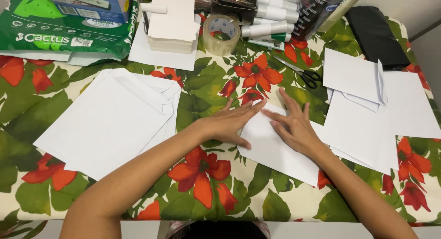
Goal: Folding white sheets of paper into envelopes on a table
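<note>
On the floral tablecloth (206, 106), both hands, left (227, 124) and right (294, 129), press flat, apparently, on a white envelope (275, 151).

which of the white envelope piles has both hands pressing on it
The single white envelope in the middle, under the left hand and right hand. The left stack and right stack lie untouched.

Soft, even light fills the view from above, bright enough that the white envelopes (103, 124) nearly wash out, losing their edges where they overlap. Shadows are faint and short (a thin one sits under the left hand (227, 124)). Focus is sharp at centre, while the wide lens bends the table (197, 207) at the edges.
</note>
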